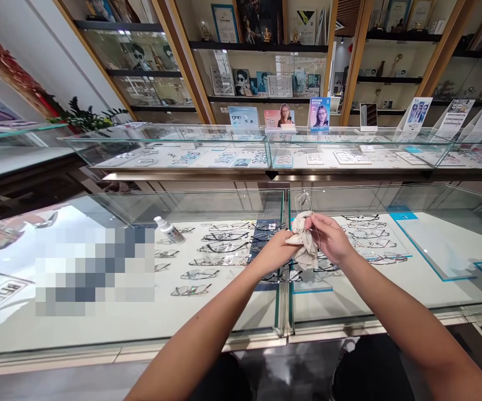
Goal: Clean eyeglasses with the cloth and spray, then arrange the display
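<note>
Both my hands meet above the glass counter [224,328]. My left hand [277,250] is closed on a beige cleaning cloth [304,240] that hangs down between the hands. My right hand [329,236] pinches a pair of thin-framed glasses [304,201] together with the cloth; one lens and a temple stick up above the fingers. Under the glass lie rows of spectacle frames [219,248].
A small white spray bottle [169,229] lies on the counter glass to the left. A second glass showcase [266,147] runs behind, with small display cards [320,114] on top and wall shelves beyond. A blurred patch covers part of the counter's left.
</note>
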Available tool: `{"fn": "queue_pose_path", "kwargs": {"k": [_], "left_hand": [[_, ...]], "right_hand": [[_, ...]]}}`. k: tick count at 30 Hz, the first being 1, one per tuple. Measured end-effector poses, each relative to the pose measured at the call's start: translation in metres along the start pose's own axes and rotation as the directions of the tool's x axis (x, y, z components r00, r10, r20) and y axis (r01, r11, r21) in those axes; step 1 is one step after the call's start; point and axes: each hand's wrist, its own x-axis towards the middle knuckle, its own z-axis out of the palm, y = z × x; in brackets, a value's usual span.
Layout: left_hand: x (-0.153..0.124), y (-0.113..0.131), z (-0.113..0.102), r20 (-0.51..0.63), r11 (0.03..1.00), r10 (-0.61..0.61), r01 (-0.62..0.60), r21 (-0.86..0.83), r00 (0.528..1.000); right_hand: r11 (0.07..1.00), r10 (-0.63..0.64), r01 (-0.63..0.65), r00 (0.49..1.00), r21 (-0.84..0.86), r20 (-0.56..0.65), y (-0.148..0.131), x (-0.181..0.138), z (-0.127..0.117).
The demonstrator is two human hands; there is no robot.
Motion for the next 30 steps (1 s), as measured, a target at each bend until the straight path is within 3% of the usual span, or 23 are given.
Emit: {"fn": "queue_pose_path", "kwargs": {"k": [3,5,6,8,10,11,14,17,20,26,28,30], "left_hand": [[-0.001,0.0,-0.006,-0.049,0.999,0.048,-0.048,0.003,0.998],[-0.001,0.001,-0.011,-0.207,0.986,0.165,-0.169,-0.001,0.964],[-0.002,0.002,-0.013,-0.316,0.97,0.237,-0.24,0.028,0.919],[-0.003,0.004,-0.016,-0.492,0.918,0.394,-0.354,0.177,0.777],[-0.003,0.004,-0.017,-0.517,0.841,0.54,-0.408,0.355,0.664],[-0.003,0.004,-0.017,-0.486,0.803,0.593,-0.422,0.422,0.642],[-0.003,0.002,-0.015,-0.361,0.729,0.661,-0.446,0.52,0.658],[-0.002,-0.001,-0.014,-0.309,0.707,0.669,-0.449,0.547,0.677],[-0.002,-0.003,-0.015,-0.32,0.703,0.671,-0.438,0.56,0.669],[-0.002,-0.004,-0.017,-0.365,0.698,0.679,-0.405,0.591,0.637],[-0.002,-0.005,-0.017,-0.384,0.69,0.69,-0.397,0.605,0.614],[-0.001,-0.006,-0.017,-0.408,0.683,0.703,-0.39,0.618,0.583]], "right_hand": [[0.999,-0.031,0.03,0.999,-0.044,-0.023,-0.008,0.0,-0.002],[0.997,-0.05,0.046,0.998,-0.068,-0.047,-0.012,0.001,-0.005],[0.996,-0.04,0.037,0.998,-0.079,-0.046,-0.013,0.002,-0.006],[0.995,0.02,-0.02,1.0,-0.098,-0.004,-0.015,0.003,-0.01],[0.988,0.093,-0.083,0.993,-0.127,0.069,-0.015,0.004,-0.013],[0.984,0.116,-0.1,0.988,-0.15,0.101,-0.014,0.005,-0.015],[0.969,0.137,-0.099,0.978,-0.226,0.159,-0.014,0.005,-0.018],[0.959,0.149,-0.099,0.973,-0.265,0.176,-0.014,0.006,-0.02],[0.956,0.153,-0.098,0.971,-0.276,0.183,-0.015,0.007,-0.021],[0.967,0.038,-0.004,0.991,-0.256,0.131,-0.009,0.009,-0.018],[0.971,-0.022,0.041,0.996,-0.236,0.082,-0.006,0.012,-0.018],[0.964,-0.154,0.141,0.987,-0.226,-0.04,-0.005,0.017,-0.023]]}}
